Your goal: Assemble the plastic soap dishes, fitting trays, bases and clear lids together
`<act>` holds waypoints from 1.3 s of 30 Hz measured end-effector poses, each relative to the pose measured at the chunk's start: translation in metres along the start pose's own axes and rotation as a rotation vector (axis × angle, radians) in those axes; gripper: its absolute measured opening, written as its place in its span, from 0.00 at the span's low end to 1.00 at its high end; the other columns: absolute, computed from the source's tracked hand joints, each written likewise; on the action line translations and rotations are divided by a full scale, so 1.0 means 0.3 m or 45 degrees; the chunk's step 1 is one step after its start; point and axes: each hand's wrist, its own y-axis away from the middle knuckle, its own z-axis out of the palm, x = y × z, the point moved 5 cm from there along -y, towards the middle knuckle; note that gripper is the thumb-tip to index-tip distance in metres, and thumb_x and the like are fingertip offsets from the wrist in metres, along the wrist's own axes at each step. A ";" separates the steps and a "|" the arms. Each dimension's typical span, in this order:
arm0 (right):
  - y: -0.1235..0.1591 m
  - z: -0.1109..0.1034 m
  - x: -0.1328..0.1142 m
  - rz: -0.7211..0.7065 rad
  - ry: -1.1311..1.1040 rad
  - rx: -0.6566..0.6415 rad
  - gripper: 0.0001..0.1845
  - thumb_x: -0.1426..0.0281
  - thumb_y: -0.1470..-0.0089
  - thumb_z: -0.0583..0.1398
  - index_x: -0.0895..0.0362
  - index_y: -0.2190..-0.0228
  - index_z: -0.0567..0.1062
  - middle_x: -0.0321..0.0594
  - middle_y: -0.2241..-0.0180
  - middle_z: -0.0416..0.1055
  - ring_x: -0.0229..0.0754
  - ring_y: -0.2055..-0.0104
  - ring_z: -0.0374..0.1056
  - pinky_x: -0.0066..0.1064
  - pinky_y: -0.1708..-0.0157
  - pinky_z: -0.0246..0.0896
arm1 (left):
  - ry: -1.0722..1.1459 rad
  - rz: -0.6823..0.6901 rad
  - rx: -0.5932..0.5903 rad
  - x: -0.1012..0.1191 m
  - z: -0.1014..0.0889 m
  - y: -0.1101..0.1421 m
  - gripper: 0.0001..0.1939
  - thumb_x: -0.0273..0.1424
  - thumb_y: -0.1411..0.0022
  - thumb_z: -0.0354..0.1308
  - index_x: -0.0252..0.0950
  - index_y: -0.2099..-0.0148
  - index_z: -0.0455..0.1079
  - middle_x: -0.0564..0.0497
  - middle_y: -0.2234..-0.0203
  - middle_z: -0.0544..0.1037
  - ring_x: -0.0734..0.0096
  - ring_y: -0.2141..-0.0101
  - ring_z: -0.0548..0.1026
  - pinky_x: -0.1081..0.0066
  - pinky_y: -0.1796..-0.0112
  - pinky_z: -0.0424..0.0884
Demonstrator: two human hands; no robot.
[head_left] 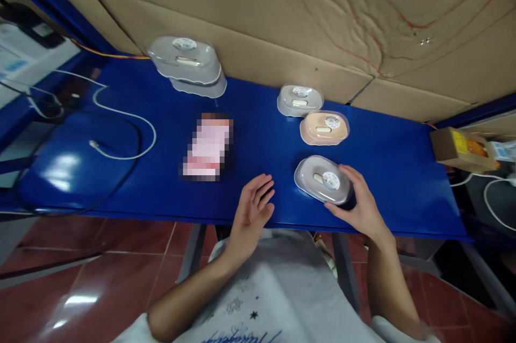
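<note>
My right hand [358,203] grips the right end of a small grey lidded box [316,184], thumb at the near side and fingers at the far side. The box has a clear domed lid with a white handle and a round label. My left hand [253,214] hovers by the table's front edge, palm turned inward, fingers apart and nothing in it. Beyond the gripped box sit a peach lidded box [322,136] and another grey lidded box [296,101], close together.
A larger grey lidded box [183,61] stands at the back left against the cardboard wall [242,20]. A pixelated pink rectangle [207,147] lies left of centre on the blue table [262,144]. A white cable [149,122] curls at left; a cardboard carton [459,152] is at right.
</note>
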 end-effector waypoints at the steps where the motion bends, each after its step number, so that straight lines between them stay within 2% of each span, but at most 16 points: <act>1: -0.001 0.001 0.011 0.014 -0.012 -0.034 0.47 0.55 0.41 0.72 0.44 0.28 0.58 0.51 0.29 0.62 0.63 0.26 0.60 0.63 0.29 0.59 | -0.047 0.016 -0.022 -0.002 0.000 0.001 0.23 0.38 0.26 0.64 0.52 0.33 0.68 0.46 0.31 0.70 0.55 0.31 0.69 0.49 0.29 0.65; 5: -0.033 0.029 0.023 0.057 -0.052 -0.156 0.47 0.54 0.40 0.71 0.40 0.28 0.57 0.48 0.25 0.56 0.63 0.23 0.55 0.66 0.27 0.54 | -0.188 0.089 -0.060 0.000 0.002 0.009 0.19 0.36 0.25 0.62 0.50 0.35 0.70 0.46 0.33 0.69 0.57 0.32 0.70 0.50 0.31 0.67; 9: -0.071 0.020 0.044 0.067 -0.024 -0.185 0.47 0.52 0.39 0.69 0.38 0.27 0.55 0.46 0.22 0.49 0.62 0.21 0.49 0.66 0.26 0.51 | -0.279 0.161 -0.086 0.001 -0.001 0.021 0.16 0.35 0.24 0.61 0.48 0.38 0.71 0.45 0.36 0.69 0.59 0.35 0.72 0.53 0.33 0.70; 12: -0.067 -0.020 0.098 0.079 0.041 -0.165 0.46 0.51 0.37 0.67 0.38 0.26 0.54 0.46 0.22 0.50 0.60 0.20 0.48 0.63 0.26 0.51 | -0.399 0.178 -0.135 0.002 -0.003 0.021 0.14 0.36 0.23 0.59 0.46 0.38 0.70 0.43 0.37 0.69 0.59 0.36 0.73 0.55 0.35 0.72; 15: -0.036 -0.069 0.159 0.136 0.157 -0.037 0.44 0.50 0.36 0.64 0.40 0.26 0.55 0.47 0.22 0.50 0.62 0.20 0.48 0.62 0.26 0.52 | -0.709 0.226 -0.228 0.029 0.018 -0.016 0.16 0.36 0.22 0.56 0.47 0.36 0.68 0.42 0.35 0.69 0.57 0.35 0.73 0.53 0.36 0.73; 17: -0.016 -0.088 0.172 0.175 0.280 0.100 0.43 0.50 0.35 0.63 0.43 0.26 0.57 0.50 0.21 0.46 0.65 0.20 0.47 0.65 0.27 0.50 | -1.054 0.320 -0.352 0.064 0.060 -0.074 0.22 0.35 0.23 0.55 0.45 0.31 0.64 0.40 0.31 0.67 0.52 0.31 0.69 0.48 0.32 0.68; 20: -0.011 -0.073 0.132 0.145 0.413 0.203 0.41 0.50 0.34 0.61 0.44 0.27 0.58 0.52 0.21 0.45 0.67 0.20 0.47 0.69 0.29 0.49 | -1.615 0.534 -0.466 0.122 0.150 -0.208 0.28 0.28 0.26 0.54 0.37 0.26 0.61 0.34 0.25 0.61 0.41 0.26 0.60 0.39 0.28 0.57; 22: -0.022 -0.053 0.095 0.110 0.458 0.266 0.37 0.51 0.31 0.60 0.44 0.28 0.60 0.53 0.22 0.49 0.66 0.21 0.50 0.69 0.30 0.50 | -1.836 0.611 -0.499 0.145 0.218 -0.316 0.30 0.27 0.26 0.54 0.32 0.25 0.59 0.32 0.25 0.60 0.40 0.26 0.60 0.41 0.28 0.57; 24: -0.033 -0.044 0.076 0.110 0.514 0.351 0.31 0.54 0.29 0.57 0.45 0.30 0.65 0.53 0.24 0.55 0.65 0.23 0.54 0.71 0.30 0.50 | -1.947 0.672 -0.502 0.152 0.290 -0.416 0.32 0.31 0.25 0.56 0.29 0.24 0.57 0.29 0.24 0.59 0.37 0.26 0.59 0.42 0.29 0.57; 26: -0.038 -0.043 0.080 0.125 0.564 0.408 0.25 0.58 0.27 0.55 0.47 0.33 0.69 0.53 0.26 0.60 0.65 0.24 0.57 0.73 0.31 0.48 | -1.959 0.717 -0.524 0.146 0.357 -0.491 0.34 0.36 0.26 0.59 0.33 0.23 0.57 0.31 0.23 0.57 0.39 0.25 0.57 0.43 0.28 0.56; 29: -0.028 -0.060 0.102 0.142 0.589 0.472 0.22 0.64 0.27 0.54 0.49 0.36 0.72 0.55 0.27 0.63 0.65 0.24 0.58 0.75 0.31 0.46 | -1.974 0.714 -0.540 0.126 0.402 -0.533 0.30 0.35 0.30 0.65 0.34 0.30 0.66 0.30 0.25 0.61 0.36 0.26 0.58 0.40 0.29 0.56; 31: -0.017 -0.069 0.094 0.099 0.553 0.483 0.24 0.65 0.27 0.54 0.49 0.34 0.70 0.55 0.26 0.61 0.64 0.23 0.56 0.74 0.29 0.45 | -1.965 0.701 -0.559 0.117 0.382 -0.502 0.26 0.35 0.30 0.66 0.34 0.34 0.70 0.31 0.28 0.65 0.38 0.27 0.62 0.42 0.29 0.59; 34: -0.011 -0.043 0.023 -0.070 0.397 0.391 0.31 0.62 0.28 0.58 0.45 0.28 0.62 0.50 0.23 0.54 0.61 0.20 0.50 0.68 0.25 0.45 | -1.943 0.649 -0.550 0.115 0.277 -0.378 0.29 0.37 0.36 0.71 0.36 0.36 0.69 0.30 0.27 0.61 0.34 0.27 0.61 0.39 0.32 0.64; 36: -0.020 0.007 -0.051 -0.200 0.254 0.228 0.38 0.59 0.30 0.62 0.42 0.25 0.56 0.45 0.21 0.49 0.59 0.18 0.43 0.65 0.23 0.45 | -1.906 0.585 -0.571 0.113 0.181 -0.267 0.29 0.36 0.37 0.73 0.38 0.38 0.68 0.31 0.26 0.60 0.38 0.29 0.66 0.44 0.36 0.71; 38: -0.038 0.073 -0.127 -0.320 0.116 0.000 0.43 0.57 0.32 0.64 0.40 0.24 0.53 0.43 0.20 0.48 0.57 0.18 0.42 0.63 0.23 0.46 | -1.694 0.493 -0.640 0.110 0.091 -0.155 0.29 0.35 0.35 0.71 0.41 0.37 0.64 0.34 0.26 0.61 0.43 0.28 0.65 0.45 0.34 0.70; 39: -0.049 0.103 -0.161 -0.376 0.052 -0.114 0.43 0.57 0.33 0.65 0.40 0.25 0.54 0.43 0.21 0.50 0.57 0.18 0.44 0.62 0.23 0.49 | -1.627 0.449 -0.627 0.109 0.048 -0.108 0.31 0.36 0.35 0.70 0.43 0.35 0.61 0.35 0.26 0.61 0.44 0.27 0.64 0.43 0.33 0.68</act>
